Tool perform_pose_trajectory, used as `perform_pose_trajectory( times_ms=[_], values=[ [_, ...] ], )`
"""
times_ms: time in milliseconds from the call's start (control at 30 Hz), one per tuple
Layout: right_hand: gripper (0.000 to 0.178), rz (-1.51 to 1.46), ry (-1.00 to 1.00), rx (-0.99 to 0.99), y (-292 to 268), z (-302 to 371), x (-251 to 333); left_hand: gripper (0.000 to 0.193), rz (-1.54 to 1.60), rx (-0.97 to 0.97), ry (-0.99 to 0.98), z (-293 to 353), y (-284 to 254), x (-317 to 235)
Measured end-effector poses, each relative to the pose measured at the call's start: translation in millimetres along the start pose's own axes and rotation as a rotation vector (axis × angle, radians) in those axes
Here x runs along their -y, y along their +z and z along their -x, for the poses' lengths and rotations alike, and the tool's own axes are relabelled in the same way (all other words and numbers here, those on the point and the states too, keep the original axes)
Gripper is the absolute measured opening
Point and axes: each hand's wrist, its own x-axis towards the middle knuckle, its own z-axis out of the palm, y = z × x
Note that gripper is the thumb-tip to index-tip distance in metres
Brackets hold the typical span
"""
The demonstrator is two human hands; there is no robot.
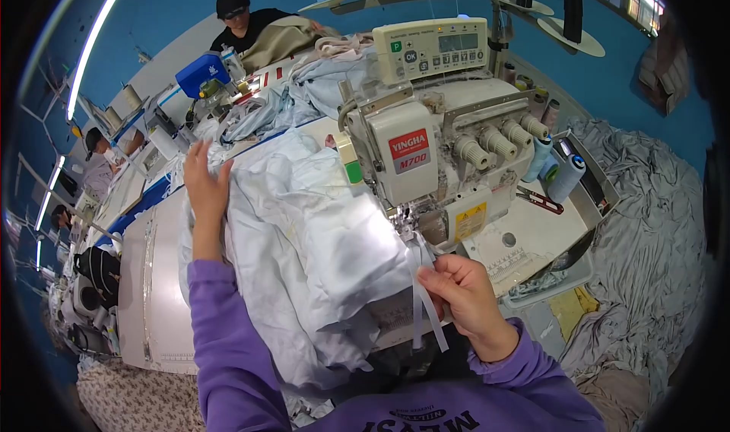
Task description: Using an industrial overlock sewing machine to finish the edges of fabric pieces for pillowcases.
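A white overlock sewing machine (411,147) stands before me, its lamp lighting the fabric beside the needle. Pale white cloth (296,211) spreads over the table left of the presser foot (407,219) and hangs down toward my lap. My left hand (207,185) is at the cloth's far left edge, fingers stretched and apart; whether it touches the cloth I cannot tell. Just right of the presser foot, my right hand (468,295) pinches a narrow white ribbon (420,280) between thumb and fingers. The ribbon's ends dangle below that hand.
Thread cones (566,179) and red-handled snips (540,200) lie in a tray (608,196) on the right. Grey fabric (646,242) is heaped beyond it. Blue garments (327,82) pile up behind the machine. A co-worker (242,25) sits across the table with brown cloth.
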Motion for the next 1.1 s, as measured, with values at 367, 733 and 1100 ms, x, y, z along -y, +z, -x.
perform_pose_trajectory(
  times_ms=[367,733,1100],
  values=[
    [0.016,0.146,-0.189,-0.037,-4.8,0.0,-11.5,0.056,0.544,0.610,0.764,20.8,-100.7,-235.5],
    [0.022,0.246,-0.072,-0.044,-6.9,1.0,-6.7,0.019,0.620,0.375,0.636,22.9,-93.7,-224.6],
    [0.019,1.072,-0.975,-0.286,3.0,7.1,2.3,0.036,0.790,0.695,0.597,7.6,-104.2,-213.7]
  ],
)
